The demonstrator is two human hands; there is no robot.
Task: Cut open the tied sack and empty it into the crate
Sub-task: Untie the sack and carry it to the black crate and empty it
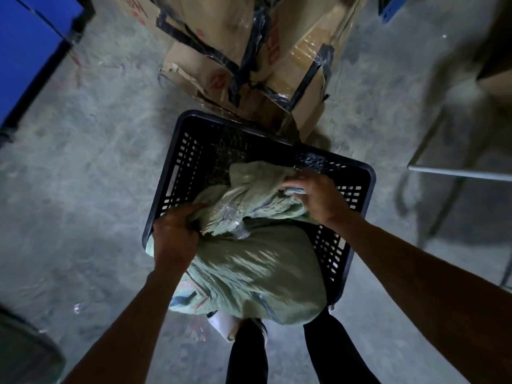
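Sack [249, 273] sits bulging at centre frame, slumped over the near rim of the black crate [177, 173]. Your left hand [174, 239] clutches its bunched neck, and your right hand [313, 198] grips the loose cloth above.

— What is everything resting on?
— A grey concrete floor [91, 167], scuffed and mottled with pale streaks.
— And what sits straight on it?
— A dark plastic crate [177, 173] with slotted walls, in the middle. Just behind it, touching or nearly so, a heap of battered cardboard boxes [243, 48] bound with dark tape.
— Anything at the edges?
— A blue cabinet [25, 51] stands at the far left. On the right, thin pale metal legs [440, 217] of some frame stand on the floor. A white flat piece [221, 322] lies near the crate's near edge; what it is, I cannot tell.
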